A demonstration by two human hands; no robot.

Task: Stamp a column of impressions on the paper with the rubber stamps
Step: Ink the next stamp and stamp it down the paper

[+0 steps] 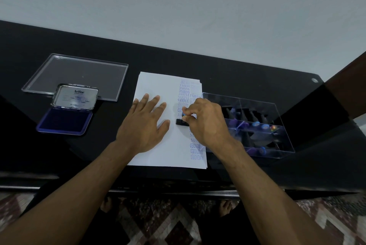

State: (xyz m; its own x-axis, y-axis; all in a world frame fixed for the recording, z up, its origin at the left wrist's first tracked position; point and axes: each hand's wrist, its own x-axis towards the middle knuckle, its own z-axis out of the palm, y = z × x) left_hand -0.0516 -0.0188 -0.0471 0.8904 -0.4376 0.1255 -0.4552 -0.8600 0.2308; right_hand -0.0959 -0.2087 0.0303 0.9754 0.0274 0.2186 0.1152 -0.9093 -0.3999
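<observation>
I logged the left hand (145, 123) lying flat on the paper (156, 86), fingers straight and spread, palm down on the sheet's left half. The right hand (206, 123) had its fingertips curled and pinched round the rubber stamp (181, 122), whose black base sat against the paper near the middle of the printed column. A bit of blue showed at the stamp's top between the fingers.

The paper lay on the black tabletop (227, 74), a small stack with edges slightly offset. The column of impressions (184, 94) ran down the sheet's right side in blue ink: "SAMPLE" repeated in the upper part, "AMENDED" legible lower down near the bottom edge. A second, fainter column showed on the sheet beneath, at the right margin.

The clear box (277, 110) stood just right of the paper, touching or overlapping its edge; I could not tell which. Inside it were more black stamps with coloured tops. The ink pad (65, 121) sat well to the left, lid raised, blue pad exposed. Behind it lay the clear lid (79, 72), flat on the tabletop.
</observation>
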